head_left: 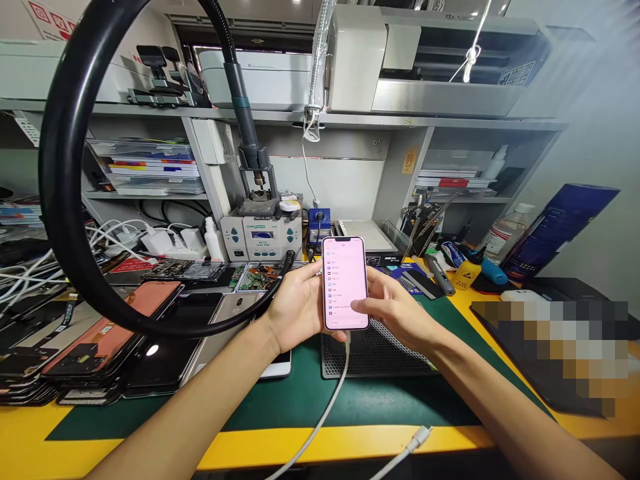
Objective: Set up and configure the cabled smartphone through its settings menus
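Observation:
A smartphone (345, 283) is held upright in front of me, its lit pinkish screen showing a list of menu rows with small icons. My left hand (299, 303) is closed around its left side and back, with fingertips showing below the lower edge. On the other side, my right hand (395, 303) has its fingers at the right edge and its thumb over the lower part of the screen. A white charging cable (336, 393) runs down from the phone's bottom edge. Behind the phone and hands lies a dark perforated mat (350, 357), partly hidden.
Stacked phones and screens (115, 320) fill the left. A black hose (63, 167) loops above them from the soldering station (263, 233). A second cable's plug (423, 437) hangs at the front edge. Right of the green mat (300, 407) stand a yellow bottle (469, 272) and tools.

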`<state>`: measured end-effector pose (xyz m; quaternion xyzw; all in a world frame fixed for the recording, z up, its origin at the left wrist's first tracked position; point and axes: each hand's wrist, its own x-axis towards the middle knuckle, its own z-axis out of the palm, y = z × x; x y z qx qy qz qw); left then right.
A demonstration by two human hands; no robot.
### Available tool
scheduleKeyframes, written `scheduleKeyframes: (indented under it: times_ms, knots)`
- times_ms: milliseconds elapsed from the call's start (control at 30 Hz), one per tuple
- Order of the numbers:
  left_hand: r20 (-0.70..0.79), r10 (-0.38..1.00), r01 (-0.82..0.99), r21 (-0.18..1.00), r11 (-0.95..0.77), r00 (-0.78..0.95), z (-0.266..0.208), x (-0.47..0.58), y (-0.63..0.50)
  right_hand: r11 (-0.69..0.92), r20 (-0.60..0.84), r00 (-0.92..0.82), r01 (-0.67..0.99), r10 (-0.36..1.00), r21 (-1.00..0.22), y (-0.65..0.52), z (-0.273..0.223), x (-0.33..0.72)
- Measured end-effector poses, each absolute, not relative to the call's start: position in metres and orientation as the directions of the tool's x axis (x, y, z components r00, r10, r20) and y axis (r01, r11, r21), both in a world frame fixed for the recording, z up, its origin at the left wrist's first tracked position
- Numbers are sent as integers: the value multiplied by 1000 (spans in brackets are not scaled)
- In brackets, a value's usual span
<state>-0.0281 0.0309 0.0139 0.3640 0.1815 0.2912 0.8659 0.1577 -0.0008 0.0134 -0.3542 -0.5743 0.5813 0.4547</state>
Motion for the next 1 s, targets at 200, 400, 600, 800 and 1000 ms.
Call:
scheduleKeyframes:
  times_ms: [200, 400, 600, 800, 1000]
  knots:
    - [-90, 632, -382, 729, 568, 770, 13, -29, 32, 47, 77, -293, -109, 953, -993, 0, 14, 156]
    - [-98, 641, -379, 735, 562, 761, 14, -28, 31, -23, 83, -364, -277, 928, -961, 1, 12, 158]
    - [-99, 639, -390, 718, 577, 763, 13, -28, 32, -88, 50, -361, -357, 931, -930, 2, 12, 158]
    - [-89, 643, -398, 719, 570, 761, 14, -28, 30, -37, 54, -286, -306, 957, -951, 6, 8, 158]
    - [-49, 656, -418, 735, 535, 753, 15, -29, 30, 585, 669, 117, 390, 734, -711, 8, 2, 169]
